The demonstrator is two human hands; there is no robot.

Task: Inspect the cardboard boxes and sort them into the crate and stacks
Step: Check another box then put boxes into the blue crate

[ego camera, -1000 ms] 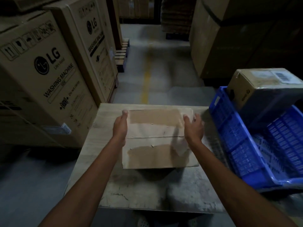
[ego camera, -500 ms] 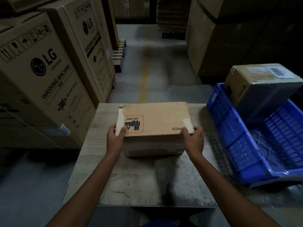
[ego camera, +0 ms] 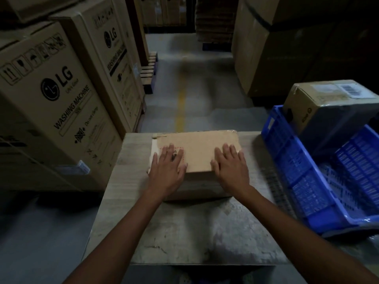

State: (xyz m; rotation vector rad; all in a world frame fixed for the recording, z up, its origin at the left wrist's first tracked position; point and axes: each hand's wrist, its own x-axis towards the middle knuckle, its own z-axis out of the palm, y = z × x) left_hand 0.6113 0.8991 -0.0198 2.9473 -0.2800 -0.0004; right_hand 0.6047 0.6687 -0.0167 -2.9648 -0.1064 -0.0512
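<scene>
- the cardboard box (ego camera: 201, 148) sits flat on the far middle of the tabletop (ego camera: 184, 232).
- my left grip (ego camera: 167, 171) lies open, fingers straight, flat on the box's top by its left edge, over a red-bordered mark.
- my right grip (ego camera: 230, 167) lies open the same way on the top's right side.
- just right of the tabletop, a tilted blue crate (ego camera: 297, 171) holds a second box (ego camera: 328, 111) at its far end.
- tall washing machine cartons (ego camera: 51, 111) stand on the left.

Both hands, left hand (ego camera: 167, 170) and right hand (ego camera: 230, 168), lie flat with straight fingers on a cardboard box (ego camera: 202, 148) on the table (ego camera: 196, 232). Right of it a blue crate (ego camera: 307, 171) holds another box (ego camera: 328, 105), seemingly tilted in the dimness.
</scene>
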